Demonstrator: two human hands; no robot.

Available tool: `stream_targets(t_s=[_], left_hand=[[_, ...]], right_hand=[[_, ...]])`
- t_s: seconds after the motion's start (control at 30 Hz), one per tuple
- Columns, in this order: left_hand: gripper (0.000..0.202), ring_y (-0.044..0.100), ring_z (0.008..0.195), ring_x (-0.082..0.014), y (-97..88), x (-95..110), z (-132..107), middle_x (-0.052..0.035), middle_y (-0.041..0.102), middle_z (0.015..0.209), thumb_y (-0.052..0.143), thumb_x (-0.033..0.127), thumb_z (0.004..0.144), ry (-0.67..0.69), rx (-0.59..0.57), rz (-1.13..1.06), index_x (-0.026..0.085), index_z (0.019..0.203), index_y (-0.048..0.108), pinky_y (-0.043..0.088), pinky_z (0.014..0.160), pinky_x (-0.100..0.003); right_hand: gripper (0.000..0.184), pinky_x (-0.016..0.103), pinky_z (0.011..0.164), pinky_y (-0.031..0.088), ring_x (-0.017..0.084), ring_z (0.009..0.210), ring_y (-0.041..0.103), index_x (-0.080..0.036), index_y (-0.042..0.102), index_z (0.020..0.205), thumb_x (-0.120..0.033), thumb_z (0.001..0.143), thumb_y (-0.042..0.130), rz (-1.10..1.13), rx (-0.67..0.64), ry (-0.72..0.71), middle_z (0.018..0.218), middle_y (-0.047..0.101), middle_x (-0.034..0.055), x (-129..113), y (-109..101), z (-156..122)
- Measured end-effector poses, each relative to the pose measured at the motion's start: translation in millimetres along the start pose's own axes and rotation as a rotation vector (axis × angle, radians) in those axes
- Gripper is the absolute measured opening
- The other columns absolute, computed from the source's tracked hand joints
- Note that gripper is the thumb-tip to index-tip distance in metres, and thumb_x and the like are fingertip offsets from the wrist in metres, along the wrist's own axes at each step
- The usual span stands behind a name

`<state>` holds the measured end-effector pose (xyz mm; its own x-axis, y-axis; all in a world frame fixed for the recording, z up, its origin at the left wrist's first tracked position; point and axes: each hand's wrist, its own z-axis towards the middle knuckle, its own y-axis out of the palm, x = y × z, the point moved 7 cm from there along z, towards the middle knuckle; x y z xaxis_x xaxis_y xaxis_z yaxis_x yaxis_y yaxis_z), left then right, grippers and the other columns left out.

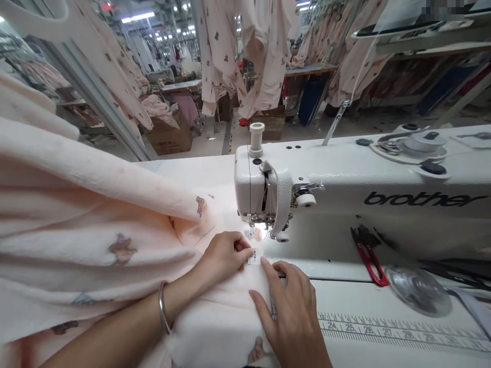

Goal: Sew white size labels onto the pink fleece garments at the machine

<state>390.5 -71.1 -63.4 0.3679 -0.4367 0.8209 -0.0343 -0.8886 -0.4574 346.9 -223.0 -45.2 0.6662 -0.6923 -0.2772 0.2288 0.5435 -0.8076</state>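
Note:
Pale pink fabric (88, 225) printed with small bears is heaped across the left and runs under the needle of a white Brother sewing machine (345, 189). My left hand (224, 255), a metal bangle on its wrist, pinches a small white label (255, 255) against the fabric edge just in front of the presser foot (264, 230). My right hand (289, 312) lies flat on the fabric to the right of it, its index fingertip touching the label.
Red thread snips (370, 258) and a clear plastic disc (420, 289) lie on the machine bed at right. A printed ruler (383, 332) runs along the table front. Pink garments (245, 56) hang behind, with cardboard boxes (169, 135) on the floor.

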Motion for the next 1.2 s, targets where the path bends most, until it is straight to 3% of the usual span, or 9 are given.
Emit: stream_targets(t_s=[0.47,0.87,0.97,1.07,1.13,1.2], left_hand=[[0.013,0.054,0.047,-0.0104,-3.1,6.2,-2.7,0.0027,0.058,0.051,0.055,0.029,0.074,-0.036,-0.009,0.042,0.017,0.069,0.057,0.038,0.050,-0.019],[0.015,0.056,0.049,-0.0115,-1.0,5.1,-1.2,0.0018,0.060,0.056,0.055,0.030,0.077,-0.004,-0.009,0.077,0.017,0.072,0.059,0.038,0.051,-0.020],[0.013,0.058,0.054,-0.0130,-11.9,15.5,-9.3,-0.0018,0.064,0.070,0.057,0.028,0.079,0.103,0.040,0.176,0.016,0.082,0.062,0.041,0.055,-0.022],[0.022,0.063,0.077,-0.0193,-30.9,31.6,-31.6,-0.0089,0.066,0.097,0.059,0.024,0.081,0.322,0.151,0.321,0.019,0.102,0.066,0.046,0.073,-0.028],[0.027,0.060,0.101,-0.0238,-31.4,35.7,-48.9,-0.0113,0.062,0.114,0.056,0.022,0.085,0.465,0.093,0.351,0.022,0.111,0.065,0.045,0.088,-0.031],[0.034,0.050,0.122,-0.0248,-21.8,32.8,-62.9,-0.0112,0.055,0.130,0.051,0.021,0.090,0.578,-0.037,0.373,0.023,0.122,0.060,0.038,0.103,-0.034]], right_hand=[[0.046,0.046,0.080,0.043,0.030,0.104,0.046,-0.014,0.048,0.130,-0.035,0.089,0.051,-0.025,-0.106,0.013,0.113,0.046,0.0162,3.5,7.5,-1.7],[0.044,0.045,0.082,0.042,0.030,0.104,0.046,-0.012,0.048,0.128,-0.033,0.090,0.049,-0.018,-0.091,0.002,0.113,0.046,0.0166,2.0,6.2,0.7],[0.041,0.046,0.084,0.042,0.030,0.105,0.046,-0.011,0.051,0.126,-0.031,0.090,0.050,-0.030,-0.076,-0.005,0.113,0.047,0.0168,-0.9,5.0,1.8],[0.040,0.046,0.084,0.041,0.030,0.105,0.047,-0.011,0.052,0.125,-0.029,0.090,0.051,-0.040,-0.051,-0.018,0.112,0.047,0.0171,-2.3,3.2,2.1],[0.040,0.046,0.085,0.041,0.031,0.106,0.047,-0.011,0.052,0.126,-0.029,0.090,0.052,-0.040,-0.037,-0.019,0.113,0.048,0.0173,-2.0,2.5,2.2],[0.039,0.046,0.086,0.041,0.031,0.107,0.048,-0.011,0.053,0.125,-0.027,0.090,0.053,-0.037,-0.020,-0.020,0.113,0.049,0.0174,-2.0,1.9,2.6]])
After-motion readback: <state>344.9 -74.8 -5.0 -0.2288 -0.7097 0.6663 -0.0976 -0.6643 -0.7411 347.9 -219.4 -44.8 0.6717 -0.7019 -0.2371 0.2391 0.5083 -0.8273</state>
